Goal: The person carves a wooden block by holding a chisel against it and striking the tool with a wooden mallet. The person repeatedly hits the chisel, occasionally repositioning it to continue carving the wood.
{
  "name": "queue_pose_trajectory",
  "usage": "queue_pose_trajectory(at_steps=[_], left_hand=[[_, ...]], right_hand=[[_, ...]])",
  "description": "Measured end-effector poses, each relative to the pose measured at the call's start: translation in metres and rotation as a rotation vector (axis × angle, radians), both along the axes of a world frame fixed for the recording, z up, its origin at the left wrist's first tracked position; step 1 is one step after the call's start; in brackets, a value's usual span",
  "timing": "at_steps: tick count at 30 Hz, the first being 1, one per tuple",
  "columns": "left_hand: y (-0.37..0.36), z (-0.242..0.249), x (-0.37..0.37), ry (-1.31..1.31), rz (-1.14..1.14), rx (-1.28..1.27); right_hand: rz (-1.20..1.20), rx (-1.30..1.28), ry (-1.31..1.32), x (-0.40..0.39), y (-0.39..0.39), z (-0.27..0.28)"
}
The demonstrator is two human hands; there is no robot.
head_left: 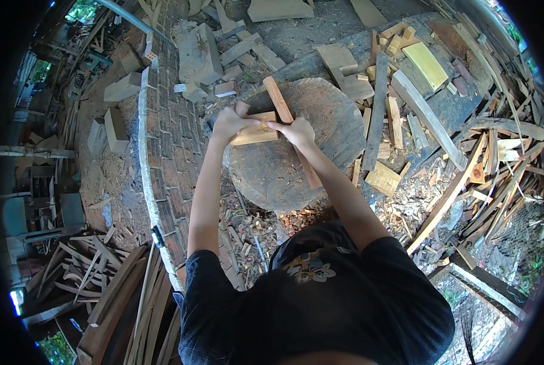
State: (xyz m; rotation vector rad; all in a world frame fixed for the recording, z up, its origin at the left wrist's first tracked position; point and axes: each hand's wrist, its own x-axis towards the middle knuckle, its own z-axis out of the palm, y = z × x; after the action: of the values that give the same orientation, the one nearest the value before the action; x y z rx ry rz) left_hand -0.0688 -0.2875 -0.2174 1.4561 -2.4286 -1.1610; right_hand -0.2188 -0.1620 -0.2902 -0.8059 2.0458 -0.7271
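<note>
A pale yellow wooden block (256, 136) lies on a round tree-stump top (336, 121). My left hand (228, 123) is closed around the block's left end, its thumb on the upper face. From the other side, my right hand (296, 130) grips the right end, and the two thumbs nearly meet at a rough patch on top. A long reddish wooden strip (278, 100) slants across the stump and passes beneath my right hand; whether those fingers also hold it is hidden. Behind my left hand, a brown rounded wooden piece (242, 109) shows partly.
A low brick wall (177, 115) runs along the left. Beyond the stump lie chunky timber offcuts (202, 55). To the right are a grey plank (378, 109), a long beam (427, 118) and a yellow board (426, 65). Wood chips (284, 222) cover the ground near me.
</note>
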Motion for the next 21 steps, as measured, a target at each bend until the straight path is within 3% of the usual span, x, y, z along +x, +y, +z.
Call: queue_pose_trajectory(at_steps=[2,4,6,8,10,14,16,17,18,20,21], left_hand=[[0.009,0.001,-0.002,-0.115,-0.162,-0.487],[-0.005,-0.004,-0.004,-0.204,-0.148,-0.415],[-0.019,-0.017,0.001,-0.184,0.061,-0.055],[-0.017,-0.019,0.004,-0.100,0.152,-0.164],[0.005,0.027,0.001,0.432,0.401,-0.187],[0.038,0.101,0.007,0.822,0.282,-0.376],[0.048,0.117,0.007,1.072,0.326,-0.320],[0.053,0.122,0.006,1.152,0.313,-0.335],[0.056,0.119,0.006,1.150,0.328,-0.339],[0.057,0.110,0.005,1.387,0.272,-0.388],[0.057,0.106,0.006,1.357,0.301,-0.422]], right_hand=[[0.004,0.012,-0.028,-0.001,0.000,-0.001],[0.001,0.008,-0.013,-0.001,0.000,-0.002],[-0.008,0.001,-0.018,-0.002,0.001,0.000],[-0.004,0.003,-0.013,-0.002,0.001,0.000],[0.002,0.013,-0.012,-0.002,0.000,-0.003],[-0.034,-0.057,0.089,-0.001,-0.006,-0.021],[-0.093,-0.088,0.101,0.000,-0.009,-0.028],[-0.007,-0.028,-0.014,-0.004,-0.007,-0.020],[0.006,-0.024,-0.013,-0.004,-0.005,-0.015],[-0.005,-0.015,-0.053,-0.003,-0.004,-0.009],[-0.027,-0.021,-0.035,-0.003,-0.005,-0.013]])
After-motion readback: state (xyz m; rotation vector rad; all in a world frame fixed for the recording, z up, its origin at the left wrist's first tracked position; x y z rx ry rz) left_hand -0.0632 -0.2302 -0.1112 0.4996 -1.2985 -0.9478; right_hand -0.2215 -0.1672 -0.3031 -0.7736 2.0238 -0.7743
